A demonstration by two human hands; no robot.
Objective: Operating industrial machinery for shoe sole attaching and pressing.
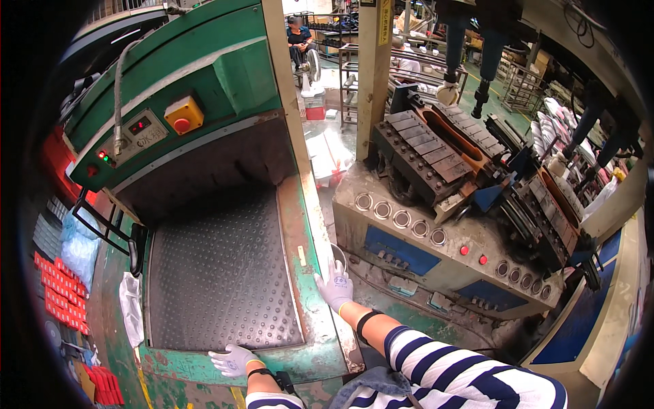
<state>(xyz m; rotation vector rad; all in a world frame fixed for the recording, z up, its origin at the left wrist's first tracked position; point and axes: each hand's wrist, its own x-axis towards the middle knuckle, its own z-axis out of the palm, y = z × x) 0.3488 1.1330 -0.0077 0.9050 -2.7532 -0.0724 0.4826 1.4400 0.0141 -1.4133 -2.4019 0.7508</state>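
Note:
My left hand [233, 360], in a pale glove, rests with fingers spread on the front edge of a green machine [238, 75]. A gloved right hand, my right hand [335, 286], lies on the right side rim of the same machine, its fingers stretched out. Neither hand holds anything. Between and beyond them is a black studded mat [218, 273] on the machine's bed, under a dark curtain [211, 163]. Above the curtain sit a red push button on a yellow box [183, 117] and a small panel with a red display [141, 127].
To the right stands a beige machine with round gauges [402, 219], red buttons [483, 260] and hinged metal clamps [436, 146]. Red boxes [63, 293] are stacked at the far left. A black bar handle [135, 252] juts out at the mat's left. A person [298, 42] sits far back near a fan.

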